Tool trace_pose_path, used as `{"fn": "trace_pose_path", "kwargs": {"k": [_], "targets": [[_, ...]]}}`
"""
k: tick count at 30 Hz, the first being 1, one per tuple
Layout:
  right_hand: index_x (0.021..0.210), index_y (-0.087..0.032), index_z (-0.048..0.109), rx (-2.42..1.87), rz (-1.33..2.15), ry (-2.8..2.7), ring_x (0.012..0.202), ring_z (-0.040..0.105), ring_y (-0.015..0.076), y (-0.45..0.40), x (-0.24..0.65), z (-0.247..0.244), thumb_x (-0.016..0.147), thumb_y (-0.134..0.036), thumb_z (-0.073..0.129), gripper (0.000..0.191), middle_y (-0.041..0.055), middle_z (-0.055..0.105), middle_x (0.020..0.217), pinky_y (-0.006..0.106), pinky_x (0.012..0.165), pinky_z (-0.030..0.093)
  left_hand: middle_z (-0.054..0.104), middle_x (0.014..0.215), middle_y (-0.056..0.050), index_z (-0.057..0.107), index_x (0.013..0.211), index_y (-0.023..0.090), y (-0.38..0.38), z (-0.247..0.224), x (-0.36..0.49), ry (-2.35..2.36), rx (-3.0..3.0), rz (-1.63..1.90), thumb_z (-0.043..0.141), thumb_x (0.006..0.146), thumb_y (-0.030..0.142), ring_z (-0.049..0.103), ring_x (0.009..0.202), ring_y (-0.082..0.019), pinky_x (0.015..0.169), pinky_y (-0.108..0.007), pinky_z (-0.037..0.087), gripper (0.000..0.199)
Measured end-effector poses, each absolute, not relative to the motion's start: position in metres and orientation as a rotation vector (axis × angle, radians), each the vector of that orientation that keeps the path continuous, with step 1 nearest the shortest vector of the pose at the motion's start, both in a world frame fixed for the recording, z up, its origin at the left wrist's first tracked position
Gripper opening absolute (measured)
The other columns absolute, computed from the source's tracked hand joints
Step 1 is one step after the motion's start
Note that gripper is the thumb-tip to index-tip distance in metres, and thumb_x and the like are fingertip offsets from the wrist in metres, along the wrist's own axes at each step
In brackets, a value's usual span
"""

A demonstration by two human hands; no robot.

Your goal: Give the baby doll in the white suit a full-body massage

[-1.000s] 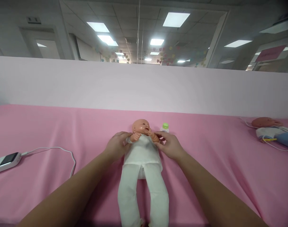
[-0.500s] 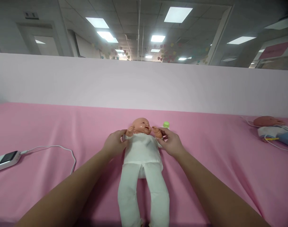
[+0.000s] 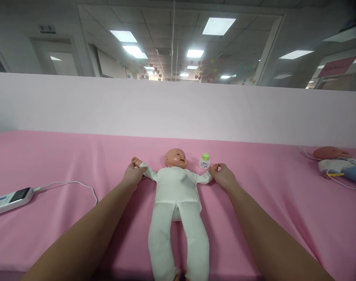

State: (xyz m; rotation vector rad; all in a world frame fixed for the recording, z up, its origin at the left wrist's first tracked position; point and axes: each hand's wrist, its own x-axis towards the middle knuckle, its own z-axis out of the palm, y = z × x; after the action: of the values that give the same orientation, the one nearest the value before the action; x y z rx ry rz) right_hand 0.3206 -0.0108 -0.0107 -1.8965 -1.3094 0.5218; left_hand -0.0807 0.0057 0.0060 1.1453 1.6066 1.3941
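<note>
Item, at far left: one white handheld device (image 3: 12,201) with a dark screen, lying flat on the pink cloth (image 3: 260,168), its thin white cable (image 3: 69,182) curving off toward the left forearm (image 3: 87,230). Next, the left hand (image 3: 133,177), closed around the wrist end of the doll's outstretched arm (image 3: 149,171), the small fist poking out past the fingers. At centre, one doll (image 3: 177,185) in a white top and trousers, on its back on the cloth and between the two hands; its long axis ran away from the person, head (image 3: 176,158) at the far end and turned rightward, legs (image 3: 195,242) toward the near edge. Its arms spread sideways, across that axis, one to each hand; neither hand was clearly nearer the trunk. Just right of the head, one small clear bottle (image 3: 204,161) with a green cap, upright, untouched, near the right hand. Then the right hand (image 3: 225,178), its fingertips pinched on the end of the doll's other arm (image 3: 204,178), apart from the left hand. At far right, well apart, one second doll (image 3: 331,153) in white and blue clothing, with thin tubing about it.
</note>
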Motion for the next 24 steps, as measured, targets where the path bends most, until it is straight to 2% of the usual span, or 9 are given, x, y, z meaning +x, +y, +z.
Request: {"fn": "trace_pose_path", "kwargs": {"k": [4,7,9,13,16,20,24], "targets": [[0.141,-0.025,0.051,-1.693,0.423,-1.319,0.09,0.074,0.0285,-0.017,0.31,-0.002,0.082,-0.049,0.071,0.068,0.0095,0.076,0.109,0.036,0.069,0.057,0.073,0.102,-0.009,0.058,0.117,0.021,-0.009,0.016,-0.074,1.718,1.404,1.286,0.074,0.08,0.034,0.073,0.088,-0.027,0.068,-0.034,0.056,0.042],[0.144,-0.028,0.051,-1.499,0.365,-1.463,0.091,0.074,0.0245,-0.03,0.291,0.009,0.083,-0.042,0.071,0.066,0.0052,0.076,0.111,0.035,0.075,0.058,0.075,0.105,-0.006,0.06,0.117,0.025,-0.024,0.023,-0.061,1.75,1.748,1.217,0.067,0.085,0.037,0.073,0.09,-0.026,0.07,-0.034,0.054,0.035],[0.141,-0.03,0.057,-1.363,0.341,-1.672,0.093,0.073,0.0229,-0.041,0.275,0.017,0.085,-0.034,0.07,0.057,0.0038,0.076,0.115,0.036,0.08,0.058,0.076,0.109,-0.004,0.063,0.12,0.028,-0.032,0.026,-0.051,1.666,1.993,1.15,0.064,0.087,0.034,0.072,0.096,-0.027,0.076,-0.035,0.055,0.034],[0.121,-0.03,0.073,-1.211,0.295,-2.071,0.102,0.07,0.0244,-0.058,0.249,0.028,0.087,-0.024,0.065,0.035,0.0026,0.077,0.115,0.038,0.087,0.056,0.073,0.129,-0.004,0.068,0.129,0.03,-0.039,0.024,-0.038,1.404,2.4,0.95,0.061,0.085,0.024,0.067,0.118,-0.03,0.097,-0.039,0.052,0.046],[0.118,-0.031,0.075,-1.176,0.226,-2.211,0.105,0.069,0.0257,-0.061,0.241,0.03,0.089,-0.022,0.064,0.033,0.0015,0.077,0.112,0.041,0.094,0.053,0.071,0.134,-0.003,0.068,0.132,0.031,-0.038,0.022,-0.038,1.278,2.51,0.915,0.057,0.084,0.019,0.063,0.124,-0.028,0.105,-0.039,0.049,0.05],[0.122,-0.033,0.073,-1.184,0.255,-2.17,0.108,0.069,0.026,-0.059,0.244,0.027,0.088,-0.023,0.065,0.036,0.0008,0.076,0.119,0.04,0.091,0.054,0.073,0.128,-0.002,0.067,0.132,0.031,-0.037,0.02,-0.046,1.288,2.392,0.919,0.06,0.082,0.022,0.069,0.113,-0.027,0.096,-0.036,0.053,0.052],[0.124,-0.034,0.07,-1.279,0.367,-2.012,0.098,0.072,0.0247,-0.054,0.257,0.02,0.088,-0.03,0.066,0.036,-0.0002,0.077,0.114,0.036,0.08,0.056,0.075,0.098,-0.004,0.067,0.114,0.023,-0.03,0.015,-0.057,1.503,1.899,1.072,0.066,0.082,0.033,0.071,0.087,-0.026,0.077,-0.036,0.056,0.034]]}}
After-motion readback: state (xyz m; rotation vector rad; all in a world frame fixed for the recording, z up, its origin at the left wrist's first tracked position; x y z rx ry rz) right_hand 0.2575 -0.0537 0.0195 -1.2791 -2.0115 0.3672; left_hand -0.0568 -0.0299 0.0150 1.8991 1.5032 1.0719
